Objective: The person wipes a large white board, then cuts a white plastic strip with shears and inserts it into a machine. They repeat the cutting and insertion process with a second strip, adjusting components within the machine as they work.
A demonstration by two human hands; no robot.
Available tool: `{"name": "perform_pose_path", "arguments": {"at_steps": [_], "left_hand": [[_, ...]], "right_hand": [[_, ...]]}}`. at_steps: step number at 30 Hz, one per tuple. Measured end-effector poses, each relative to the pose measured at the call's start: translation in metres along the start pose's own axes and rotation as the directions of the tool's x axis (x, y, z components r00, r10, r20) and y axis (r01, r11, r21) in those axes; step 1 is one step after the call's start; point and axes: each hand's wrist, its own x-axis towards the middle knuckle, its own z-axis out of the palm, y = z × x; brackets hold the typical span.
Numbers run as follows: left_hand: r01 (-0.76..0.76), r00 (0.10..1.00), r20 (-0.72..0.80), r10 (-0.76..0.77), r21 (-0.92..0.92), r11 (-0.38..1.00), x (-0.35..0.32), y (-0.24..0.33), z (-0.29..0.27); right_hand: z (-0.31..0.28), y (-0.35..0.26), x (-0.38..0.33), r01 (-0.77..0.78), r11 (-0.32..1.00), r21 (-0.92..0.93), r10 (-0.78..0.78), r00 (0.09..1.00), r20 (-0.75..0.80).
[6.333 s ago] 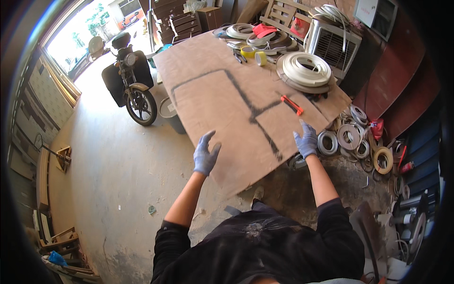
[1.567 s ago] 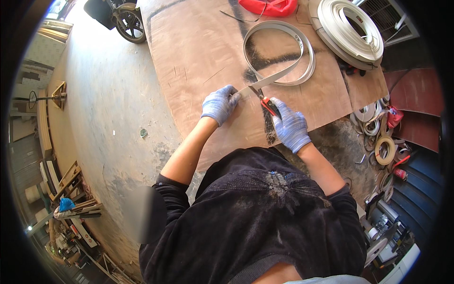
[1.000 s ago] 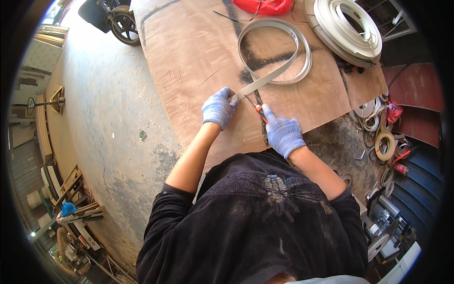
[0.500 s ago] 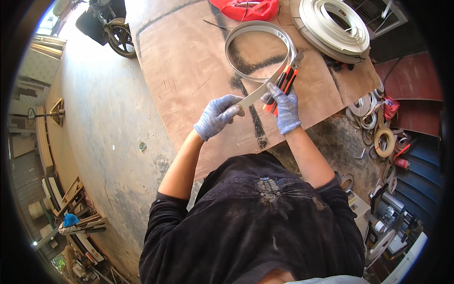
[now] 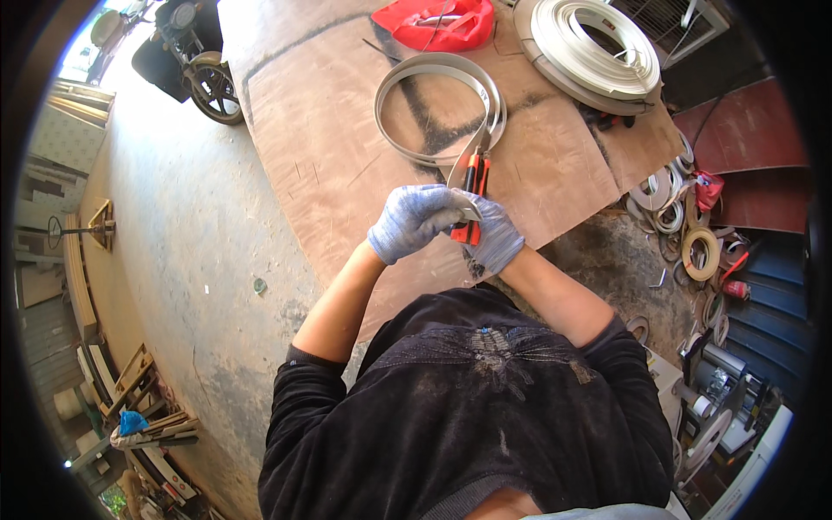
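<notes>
Places given from the grey-white edge-banding coil (image 5: 497,111). Nearest, well short of the coil: black top (image 5: 459,390), with a stitched pale motif across the front. Next, just on the near side of the coil: left hand (image 5: 414,223) and right hand (image 5: 497,236), gloved in pale blue knit, close together. Left grip: drawn in to a pinch, thumb and fingers around the strip end (image 5: 471,208), pale and curved, with a short bit showing past the fingertips. Right grip: wrapped round the red-and-black-handled cutter (image 5: 484,178), held with head pointing toward the coil; some fingers hidden. Handles near each other; cannot tell the opening of the cutter head.

Running from strip end to coil: one narrow length of banding, seen partly edge-on beside the cutter. Coil itself: loosely looped, on the desk (image 5: 321,173). Under and around the coil: brown desk surface with broad black marks. To the right of the coil, past the desk edge, on the floor: tan banding roll (image 5: 689,260), among other rolls. Beyond the coil: crumpled red bag (image 5: 472,30); to its right, large white roll (image 5: 555,52), stacked on a greyer one. Far left of the coil: motorcycle (image 5: 182,48), front wheel near the desk.
</notes>
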Motion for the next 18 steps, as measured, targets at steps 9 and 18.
{"name": "perform_pose_path", "arguments": {"at_steps": [9, 18], "left_hand": [[0.367, 0.621, -0.392, -0.679, -0.620, 0.694, -0.016, -0.023, 0.002], [0.625, 0.778, -0.276, -0.564, 0.248, 0.741, -0.028, -0.035, -0.004]], "right_hand": [[0.012, -0.010, -0.002, 0.456, 0.853, -0.254, -0.478, 0.878, -0.030], [-0.007, 0.016, -0.010, 0.220, 0.558, -0.800, -0.287, 0.956, 0.063]]}}
